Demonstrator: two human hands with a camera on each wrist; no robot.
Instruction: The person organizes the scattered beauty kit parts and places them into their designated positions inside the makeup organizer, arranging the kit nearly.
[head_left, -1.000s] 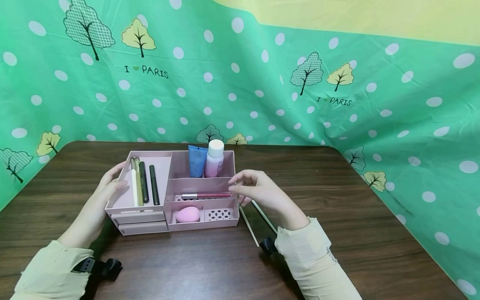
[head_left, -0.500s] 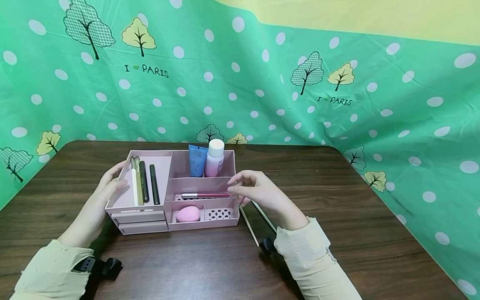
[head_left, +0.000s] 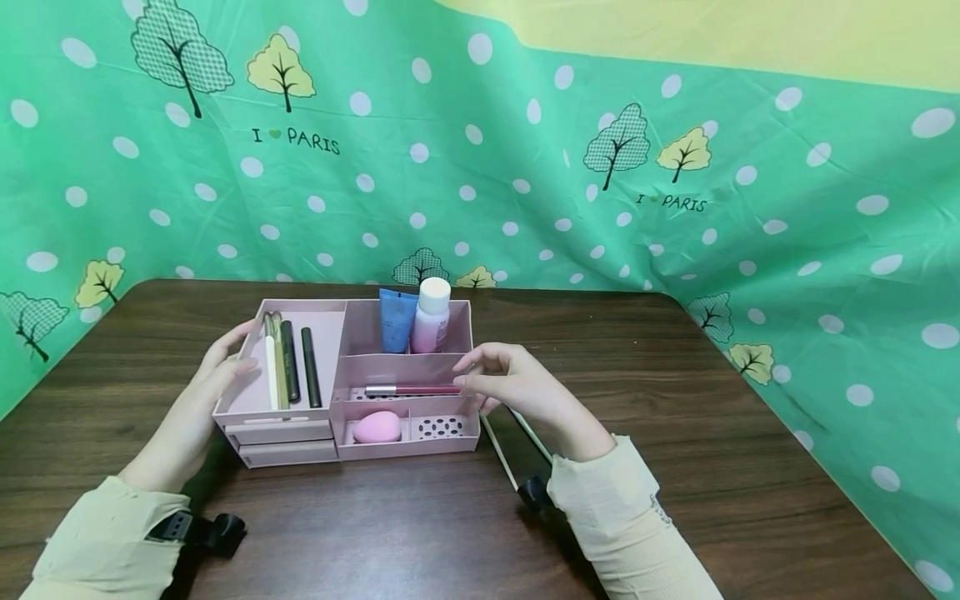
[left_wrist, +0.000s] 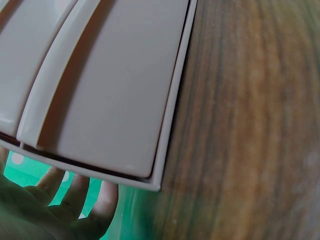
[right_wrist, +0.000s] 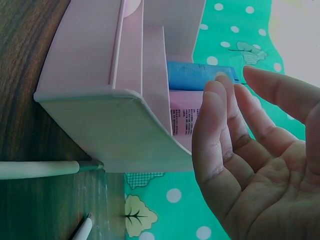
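Observation:
A pink desktop organizer (head_left: 300, 427) with two drawers stands on the table. My left hand (head_left: 180, 417) grips its left wall, thumb over the rim and fingers outside. At its right wall hovers my right hand (head_left: 528, 387), fingers loosely bent and holding nothing; whether they touch the rim I cannot tell. Several slim pens (head_left: 290, 362) lie in the left tray. A blue tube (head_left: 397, 321) and a white-capped pink bottle (head_left: 431, 317) stand in the back compartment. The middle one holds a dark red stick (head_left: 412, 390); a pink makeup sponge (head_left: 377, 427) sits in front.
Two thin pale sticks with dark tips, one a near stick (right_wrist: 40, 169), lie on the table right of the organizer, partly under my right hand. A green dotted cloth (head_left: 465, 150) hangs behind the brown table (head_left: 420, 533).

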